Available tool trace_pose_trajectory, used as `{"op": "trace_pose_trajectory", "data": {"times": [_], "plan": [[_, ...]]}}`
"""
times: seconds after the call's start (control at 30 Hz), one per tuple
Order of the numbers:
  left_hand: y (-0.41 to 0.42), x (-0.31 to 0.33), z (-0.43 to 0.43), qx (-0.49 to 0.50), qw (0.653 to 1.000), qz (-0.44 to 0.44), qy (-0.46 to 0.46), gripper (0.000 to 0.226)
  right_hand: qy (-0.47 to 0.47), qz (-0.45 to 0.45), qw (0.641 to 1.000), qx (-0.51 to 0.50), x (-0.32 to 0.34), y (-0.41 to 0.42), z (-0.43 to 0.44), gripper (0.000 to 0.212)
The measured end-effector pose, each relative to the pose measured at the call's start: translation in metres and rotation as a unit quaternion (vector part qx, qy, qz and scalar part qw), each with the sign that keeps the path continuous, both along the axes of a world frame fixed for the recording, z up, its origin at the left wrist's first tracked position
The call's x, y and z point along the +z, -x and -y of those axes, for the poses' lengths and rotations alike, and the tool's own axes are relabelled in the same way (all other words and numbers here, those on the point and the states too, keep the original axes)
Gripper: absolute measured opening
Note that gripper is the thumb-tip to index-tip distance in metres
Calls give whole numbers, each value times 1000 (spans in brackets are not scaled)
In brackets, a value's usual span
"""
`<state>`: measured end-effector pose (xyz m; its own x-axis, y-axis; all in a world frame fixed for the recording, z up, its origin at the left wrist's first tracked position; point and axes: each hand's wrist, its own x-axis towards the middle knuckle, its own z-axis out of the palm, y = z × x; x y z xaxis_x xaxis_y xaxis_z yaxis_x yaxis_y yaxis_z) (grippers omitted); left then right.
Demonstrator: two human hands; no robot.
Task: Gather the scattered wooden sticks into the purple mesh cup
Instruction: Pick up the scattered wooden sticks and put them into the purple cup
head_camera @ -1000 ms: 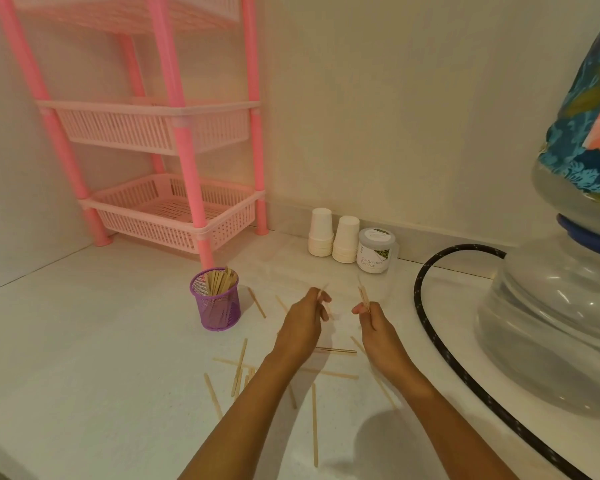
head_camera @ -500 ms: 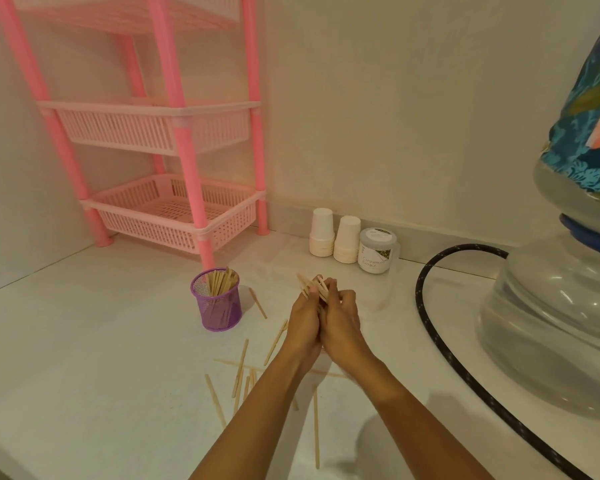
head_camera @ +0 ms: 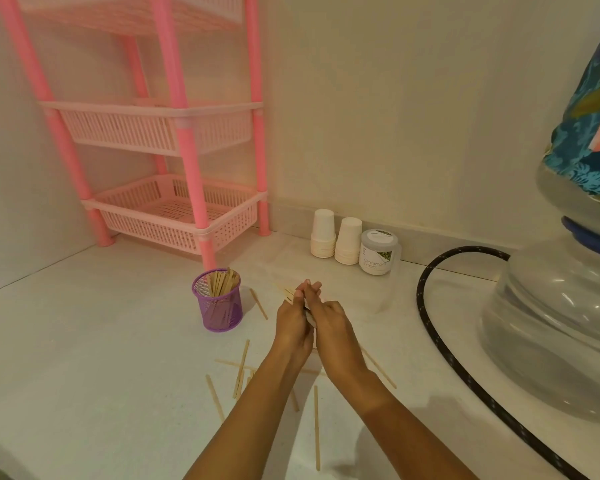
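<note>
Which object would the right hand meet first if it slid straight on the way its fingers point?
Probably the right-hand paper cup stack by the wall; the right hand points there, though depth is unclear.

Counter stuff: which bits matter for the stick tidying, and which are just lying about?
Part of the job:
purple mesh cup
loose sticks
left hand
right hand

Just lying about:
pink rack
paper cups
jar
hose
water bottle

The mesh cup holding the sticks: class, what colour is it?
Purple; the mesh cup shows clearly in the head view.
</note>
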<state>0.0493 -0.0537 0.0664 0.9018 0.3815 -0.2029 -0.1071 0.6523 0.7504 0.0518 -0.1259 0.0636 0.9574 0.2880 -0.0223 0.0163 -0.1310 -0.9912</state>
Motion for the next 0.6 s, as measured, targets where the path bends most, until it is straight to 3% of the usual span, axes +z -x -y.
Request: {"op": "trace_pose_trajectory", "data": {"times": [0.03,0.13,0.17,0.2,0.27,0.37,0.47,0.6], "plan": [[-1,0,-1,10,1000,2,6,25,44,40,998,23,-1,1,-4,66],[-3,4,-8,53,996,29,63,26,133,240,961,28,-7,2,3,39],[-3,6,-10,63,995,42,68,23,131,256,958,-3,-9,-2,7,40],[-2,7,-10,72,994,50,62,21,115,231,965,-42,-11,-3,10,40],[-1,9,-10,86,994,52,35,19,31,74,993,-88,-14,-3,9,36],[-1,6,-5,90,995,41,-1,21,-140,-161,975,-68,-11,-4,5,40],[1,0,3,68,997,29,-34,23,-213,-204,954,-56,-8,-3,-2,45],[3,-5,10,42,996,16,-76,22,-202,-199,958,-48,-4,0,-12,37]]}}
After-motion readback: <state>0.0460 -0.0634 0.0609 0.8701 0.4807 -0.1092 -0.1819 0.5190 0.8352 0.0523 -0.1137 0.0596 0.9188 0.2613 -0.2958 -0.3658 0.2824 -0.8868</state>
